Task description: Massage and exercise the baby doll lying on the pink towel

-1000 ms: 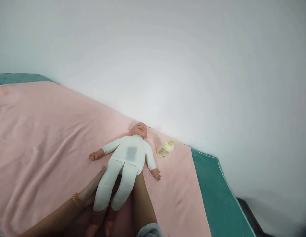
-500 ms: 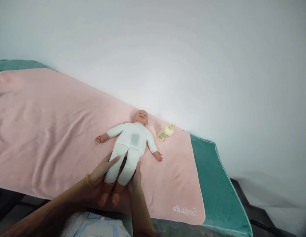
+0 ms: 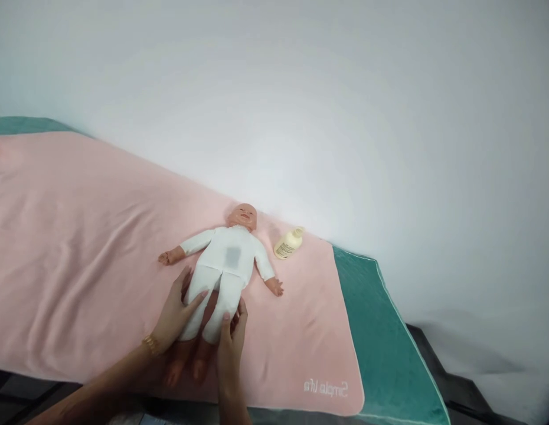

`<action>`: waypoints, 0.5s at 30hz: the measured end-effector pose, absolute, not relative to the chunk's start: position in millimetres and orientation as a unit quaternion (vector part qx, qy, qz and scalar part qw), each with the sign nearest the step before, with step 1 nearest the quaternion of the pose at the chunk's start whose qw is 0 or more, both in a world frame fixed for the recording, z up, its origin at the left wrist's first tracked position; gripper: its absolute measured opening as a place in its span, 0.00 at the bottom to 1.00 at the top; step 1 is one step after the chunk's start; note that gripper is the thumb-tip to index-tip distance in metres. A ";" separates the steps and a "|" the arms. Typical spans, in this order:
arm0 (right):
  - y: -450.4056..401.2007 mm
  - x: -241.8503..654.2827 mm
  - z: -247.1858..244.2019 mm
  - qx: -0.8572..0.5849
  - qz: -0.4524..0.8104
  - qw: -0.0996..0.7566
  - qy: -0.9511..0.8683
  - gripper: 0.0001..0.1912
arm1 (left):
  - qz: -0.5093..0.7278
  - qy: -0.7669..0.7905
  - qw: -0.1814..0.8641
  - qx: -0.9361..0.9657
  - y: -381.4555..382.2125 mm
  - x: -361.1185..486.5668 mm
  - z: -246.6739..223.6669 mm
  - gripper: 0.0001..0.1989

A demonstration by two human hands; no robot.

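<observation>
A baby doll (image 3: pixel 216 248) with a white cloth body lies on its back on the pink blanket (image 3: pixel 101 254), head toward the wall and bare feet toward me. A grey square patch shows on its chest. My left hand (image 3: pixel 173 313), with a gold bracelet at the wrist, grips the thigh on the left, thumb across the front and fingers along the outer side. Around the other leg, my right hand (image 3: pixel 232 335) is closed with its thumb on top and bent fingers at the outer side. The undersides of the legs are hidden.
A pale yellow bottle (image 3: pixel 288 243) lies tilted on the blanket beside the doll's shoulder. Under the blanket is a green padded cover (image 3: pixel 385 336), showing at the right and far left. A white wall (image 3: pixel 274 106) rises directly behind.
My right hand has shifted its hold, its thumb now on top of the leg. My left hand's fingers show more at the hip. The whole view has moved slightly.
</observation>
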State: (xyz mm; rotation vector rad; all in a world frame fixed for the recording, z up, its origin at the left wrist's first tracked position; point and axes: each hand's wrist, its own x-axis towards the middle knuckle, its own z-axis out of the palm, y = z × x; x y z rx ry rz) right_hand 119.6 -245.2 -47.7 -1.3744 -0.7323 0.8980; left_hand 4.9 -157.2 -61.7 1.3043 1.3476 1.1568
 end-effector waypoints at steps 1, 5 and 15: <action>-240.3 123.0 -47.0 -0.600 0.373 0.635 -0.312 0.29 | 0.487 0.530 0.442 0.535 -149.9 6.2 -62.3 0.41; -197.5 147.6 -46.3 -0.601 0.316 0.670 -0.300 0.29 | 0.520 0.479 0.423 0.568 -96.2 17.1 -63.3 0.34; 9.1 221.7 -50.6 -0.579 0.309 0.698 -0.287 0.36 | 0.516 0.490 0.469 0.523 76.6 74.2 -45.8 0.32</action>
